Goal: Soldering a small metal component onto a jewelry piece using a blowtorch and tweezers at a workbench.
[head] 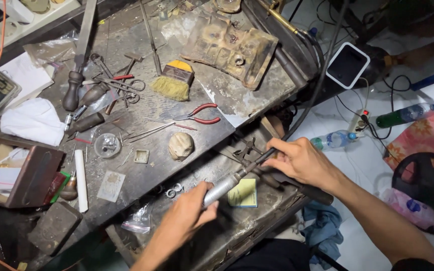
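Right now both hands close around 1 rotary handpiece [225,186]: the left hand [189,211] has its grip wrapped on the silver barrel, the right hand [300,161] pinches the dark cable end over the desk [146,173]. A yellow paper pad [243,193] lies just beside, a clear plastic bag [137,222] near the front edge.

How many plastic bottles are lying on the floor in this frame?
2. A green bottle lies right of the bench, beside the patterned cloth. A clear bottle lies near the power strip, just beyond the right hand. Others may be hidden.
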